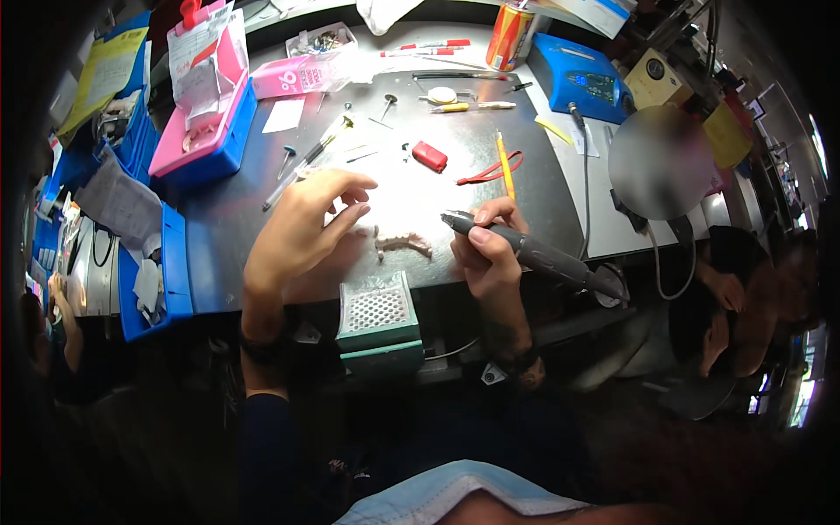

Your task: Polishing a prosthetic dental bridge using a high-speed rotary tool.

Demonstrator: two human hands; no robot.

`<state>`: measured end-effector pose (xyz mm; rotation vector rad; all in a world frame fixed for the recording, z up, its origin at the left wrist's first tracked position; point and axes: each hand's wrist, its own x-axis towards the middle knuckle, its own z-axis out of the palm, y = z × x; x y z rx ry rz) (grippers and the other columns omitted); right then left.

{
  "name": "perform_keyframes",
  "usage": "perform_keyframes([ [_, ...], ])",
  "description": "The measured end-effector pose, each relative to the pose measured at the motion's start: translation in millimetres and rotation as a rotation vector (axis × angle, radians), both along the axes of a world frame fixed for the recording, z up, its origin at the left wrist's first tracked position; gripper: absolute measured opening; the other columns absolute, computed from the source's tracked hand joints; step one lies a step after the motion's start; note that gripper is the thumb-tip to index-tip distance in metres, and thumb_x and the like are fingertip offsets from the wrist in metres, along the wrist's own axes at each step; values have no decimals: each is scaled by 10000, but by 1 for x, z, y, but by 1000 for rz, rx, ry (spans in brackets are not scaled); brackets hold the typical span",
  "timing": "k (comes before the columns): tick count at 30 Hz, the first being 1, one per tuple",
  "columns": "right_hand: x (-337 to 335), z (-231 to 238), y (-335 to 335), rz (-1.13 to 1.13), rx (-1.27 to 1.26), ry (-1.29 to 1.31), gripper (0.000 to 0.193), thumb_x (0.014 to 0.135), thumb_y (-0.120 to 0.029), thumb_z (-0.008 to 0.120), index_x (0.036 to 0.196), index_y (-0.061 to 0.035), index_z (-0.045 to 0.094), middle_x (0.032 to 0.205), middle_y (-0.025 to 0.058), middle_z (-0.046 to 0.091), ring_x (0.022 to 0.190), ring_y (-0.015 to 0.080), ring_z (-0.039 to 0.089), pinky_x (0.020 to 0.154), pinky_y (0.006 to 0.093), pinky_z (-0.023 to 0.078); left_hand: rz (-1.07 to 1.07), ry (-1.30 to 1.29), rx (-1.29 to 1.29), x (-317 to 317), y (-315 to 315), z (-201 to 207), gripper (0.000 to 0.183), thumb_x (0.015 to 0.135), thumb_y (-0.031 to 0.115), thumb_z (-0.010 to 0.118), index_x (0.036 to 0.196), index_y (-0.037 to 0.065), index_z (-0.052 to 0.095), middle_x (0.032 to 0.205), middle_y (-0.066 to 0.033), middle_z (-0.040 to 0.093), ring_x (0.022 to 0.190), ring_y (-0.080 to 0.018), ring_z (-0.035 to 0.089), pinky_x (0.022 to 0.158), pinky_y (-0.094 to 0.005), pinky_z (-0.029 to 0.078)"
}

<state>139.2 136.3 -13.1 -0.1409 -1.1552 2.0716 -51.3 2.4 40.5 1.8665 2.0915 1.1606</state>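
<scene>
My right hand (pixel 492 254) grips a dark, pen-shaped rotary handpiece (pixel 542 255), its narrow end pointing left over the bright patch of the bench. Whether a bur sits in that end is too small to tell. My left hand (pixel 306 223) hovers to the left with fingers curled and a gap between thumb and forefinger; nothing shows between them. Between the two hands, a pale pinkish curved piece like a dental arch (pixel 404 243) lies on the metal bench, close to my left thumb but apart from it. Beyond it are a small red block (pixel 429 157) and a yellow pencil (pixel 506 166).
A green box with a perforated grille (pixel 380 317) sits at the bench's near edge. Blue bins (pixel 178 262) and a pink-lidded box (pixel 206 131) stand left. Burs and pens lie farther back. A blue control unit (pixel 582 79) and a drink can (pixel 510 37) are at the back right.
</scene>
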Motion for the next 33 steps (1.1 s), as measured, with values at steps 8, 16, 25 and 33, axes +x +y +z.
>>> perform_keyframes([
  [8,0,2,4,-25,-42,30,129,788,-74,509,900,-63,445,611,10,362,427,56,236,395,237,198,186,-14,161,-12,-1,5,198,808,-8,657,1002,34,664,899,-96,672,722,-163,622,606,-250,447],
  [16,0,5,5,51,-73,28,142,801,-97,546,894,-70,442,584,-8,333,424,47,231,395,233,194,25,220,-93,-36,34,25,187,829,42,642,1015,27,630,890,-111,637,797,-231,621,679,-324,488],
  [25,-7,1,-1,-74,-137,5,296,865,-78,597,1018,-97,343,603,-12,430,435,25,337,386,199,252,69,298,-320,-42,103,-17,232,853,240,616,958,42,674,818,-160,679,811,-329,653,761,-404,507],
  [33,-11,9,2,3,45,-16,448,889,-159,583,1237,66,413,1026,258,595,860,231,651,578,260,529,267,-87,70,-11,45,48,160,917,52,578,1034,-33,648,848,-102,700,776,-110,669,686,-229,537],
])
